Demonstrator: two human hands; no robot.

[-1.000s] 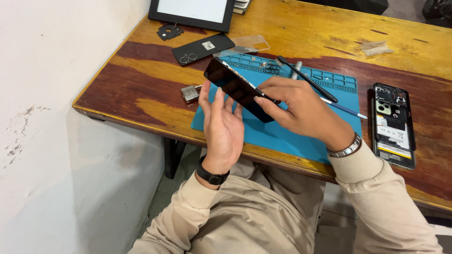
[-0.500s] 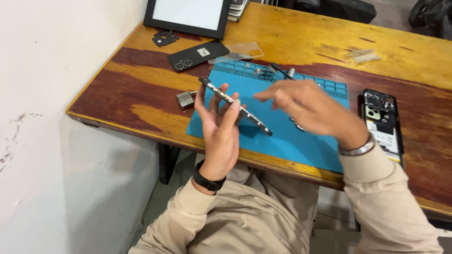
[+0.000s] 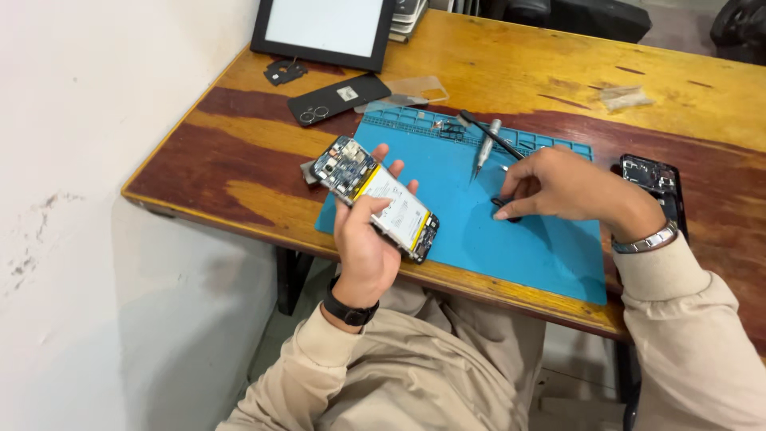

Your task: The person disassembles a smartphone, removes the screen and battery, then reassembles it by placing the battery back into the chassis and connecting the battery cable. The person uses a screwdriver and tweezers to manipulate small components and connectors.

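Left hand (image 3: 367,243) grips one opened phone (image 3: 375,197), white-labelled battery up. Right hand (image 3: 562,187) pinches small dark item (image 3: 506,203), possibly a tool, on blue mat (image 3: 527,247).

Bright, even daylight; soft shadows fall under the hands on the mat (image 3: 550,255). Mild glare on the tabletop's (image 3: 511,56) far edge. Sharp focus throughout.

Left hand (image 3: 365,239) raised; right hand (image 3: 558,187) lowered

One head view — looking steeply down, close over the wooden table (image 3: 239,168).
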